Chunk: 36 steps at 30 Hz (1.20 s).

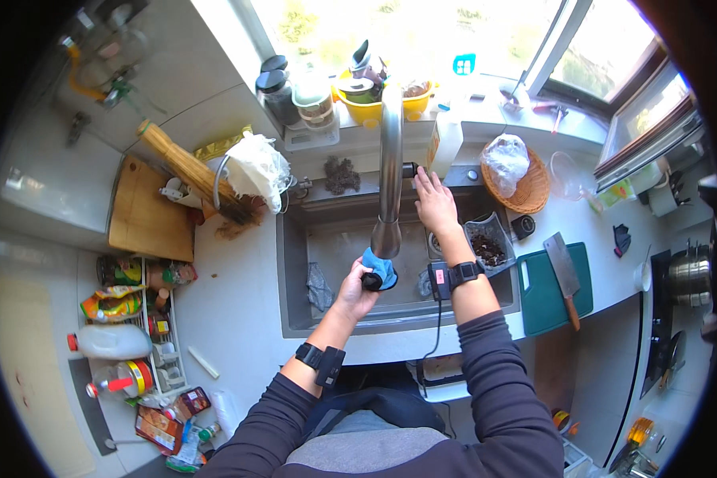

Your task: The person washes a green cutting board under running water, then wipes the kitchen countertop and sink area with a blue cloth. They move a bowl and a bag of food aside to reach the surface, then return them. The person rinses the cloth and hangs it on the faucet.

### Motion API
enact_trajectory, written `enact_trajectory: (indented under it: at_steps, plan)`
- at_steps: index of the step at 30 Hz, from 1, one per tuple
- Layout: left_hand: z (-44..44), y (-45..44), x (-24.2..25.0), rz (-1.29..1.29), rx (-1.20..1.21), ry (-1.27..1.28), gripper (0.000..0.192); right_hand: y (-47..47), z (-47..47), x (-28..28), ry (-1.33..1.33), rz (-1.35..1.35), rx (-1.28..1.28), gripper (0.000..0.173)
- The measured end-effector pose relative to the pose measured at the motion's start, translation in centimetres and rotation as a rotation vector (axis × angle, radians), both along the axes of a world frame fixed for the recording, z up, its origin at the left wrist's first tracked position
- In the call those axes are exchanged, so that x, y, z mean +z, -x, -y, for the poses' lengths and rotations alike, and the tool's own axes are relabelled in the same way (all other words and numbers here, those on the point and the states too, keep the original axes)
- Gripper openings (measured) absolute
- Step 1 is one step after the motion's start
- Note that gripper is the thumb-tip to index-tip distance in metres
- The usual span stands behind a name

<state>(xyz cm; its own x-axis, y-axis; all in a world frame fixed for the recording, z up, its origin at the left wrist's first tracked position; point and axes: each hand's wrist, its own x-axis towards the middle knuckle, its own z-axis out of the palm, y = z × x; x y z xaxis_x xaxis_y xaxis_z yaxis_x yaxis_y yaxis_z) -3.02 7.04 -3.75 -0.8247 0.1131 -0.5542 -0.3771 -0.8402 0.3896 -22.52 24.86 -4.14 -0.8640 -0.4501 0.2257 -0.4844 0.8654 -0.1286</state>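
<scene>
My left hand (355, 293) grips a blue and black cloth (380, 272) below the spout of a brushed metal faucet (391, 143). The faucet rises over a wide grey sink (296, 239). Over the sink's back edge, my right hand (435, 200) stretches its fingers to the black end of the faucet's side lever (410, 171). Its fingertips seem to touch the lever; nothing is held in that hand. Whether water runs from the spout is hidden by the cloth and faucet head. A grey strainer basket (489, 242) with dark scraps sits at the sink's right.
Right of the sink, a cleaver (561, 266) lies on a green cutting board (535, 299), its wooden handle past the edge. A wicker basket (529, 188) and a white bottle (445, 140) stand behind. At left are a straw broom (185, 161) and a wooden board (149, 215).
</scene>
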Motion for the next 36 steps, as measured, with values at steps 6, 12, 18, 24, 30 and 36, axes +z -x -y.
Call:
enact_trajectory:
  at_steps: [6, 12, 18, 24, 30, 36]
  plan:
    - [-0.3, 2.0, -0.7, 0.178, 0.003, -0.2, 0.043, 1.1, -1.7, -1.9, 0.141, 0.08, 0.005, 0.058]
    - [-0.2, 2.4, -0.2, 0.207, -0.041, -0.129, 0.045, -9.3, 0.4, -1.1, 1.4, 1.019, -0.476, 0.055]
    - [-1.8, 2.9, -2.3, 0.066, -0.109, 0.213, 0.03, -17.3, 6.2, -0.9, 1.869, 1.142, -0.579, 0.054]
    - [0.9, 5.8, -5.9, -0.426, -0.226, 1.081, 0.024, -17.0, 6.5, 0.8, 1.388, 0.961, -0.557, 0.056]
    - [3.7, 5.5, -3.4, -0.318, -0.686, 1.197, 0.034, -16.4, 4.3, 0.2, 1.737, 0.791, -0.732, 0.032]
    - [0.0, 2.7, 1.7, -0.62, -0.664, 1.527, 0.03, -16.4, 6.4, -5.1, 2.26, 1.6, -0.673, 0.023]
